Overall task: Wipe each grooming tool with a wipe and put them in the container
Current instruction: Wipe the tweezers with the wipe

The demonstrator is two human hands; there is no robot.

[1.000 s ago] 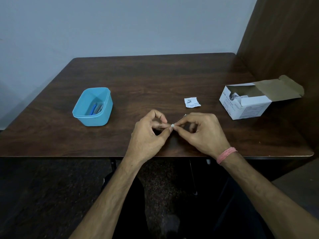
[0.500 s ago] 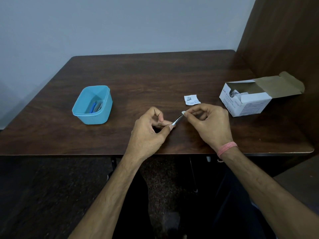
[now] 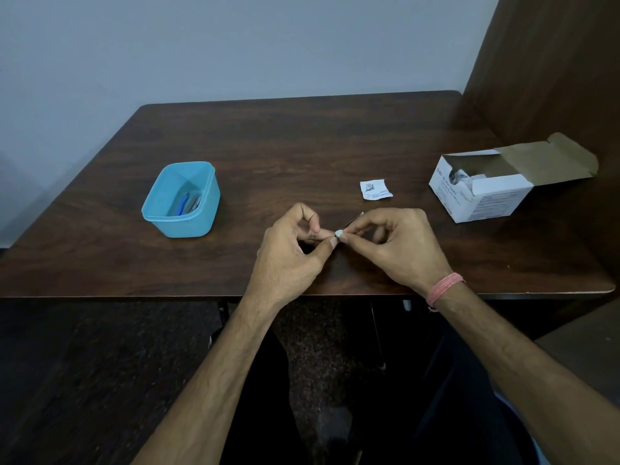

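My left hand pinches the near end of a thin metal grooming tool between thumb and fingers, just above the table's front middle. My right hand pinches a small white wipe around the tool, close to my left fingertips. Only the tool's far tip shows past my right fingers. The blue plastic container stands to the left, apart from both hands, with a blue-handled tool and other tools lying inside.
A torn white wipe wrapper lies on the dark wooden table beyond my hands. An open white cardboard box of wipes stands at the right, near a brown wall panel.
My right hand slid the wipe out toward the tool's far tip, then back along it to my left fingertips. My left hand kept its pinch.
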